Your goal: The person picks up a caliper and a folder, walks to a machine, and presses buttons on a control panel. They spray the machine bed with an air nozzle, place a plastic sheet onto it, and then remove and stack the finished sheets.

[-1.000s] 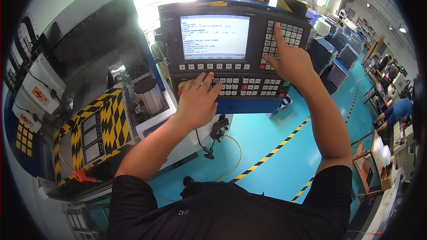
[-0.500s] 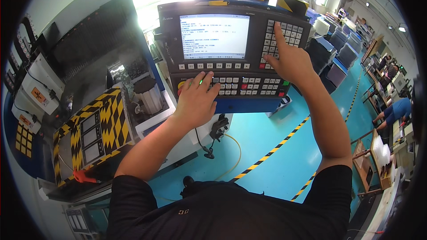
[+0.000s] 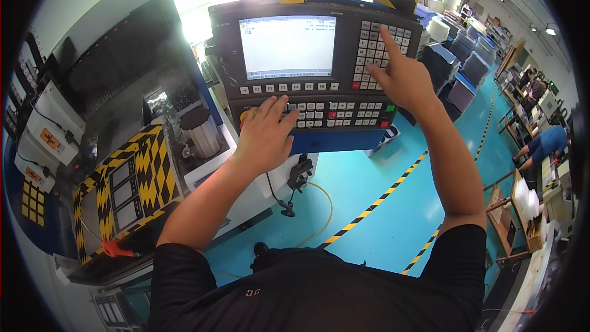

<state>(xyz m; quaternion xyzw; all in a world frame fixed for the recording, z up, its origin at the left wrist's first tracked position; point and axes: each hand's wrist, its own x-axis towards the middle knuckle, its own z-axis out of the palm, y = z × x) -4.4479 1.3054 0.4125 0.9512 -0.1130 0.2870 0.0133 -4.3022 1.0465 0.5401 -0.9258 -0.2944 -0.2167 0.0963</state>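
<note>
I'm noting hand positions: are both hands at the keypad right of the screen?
No, only the right hand is at that keypad; the left hand is at the keys below the screen.

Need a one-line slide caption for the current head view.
Left hand at the lower buttons, right hand at the upper-right keypad of a control panel with a lit screen.

A factory workshop is indicated: machine control panel (image 3: 346, 55) with screen (image 3: 287, 49) and keypads (image 3: 370, 54) is set under the fingers (image 3: 389, 42); hazard-taped machine (image 3: 157, 166) is installed left of them. Bins (image 3: 474, 74) are stacked beyond, to their right; teal floor (image 3: 350, 175) below them is lined yellow-black; co-workers (image 3: 549, 141) are seen far right.
</note>
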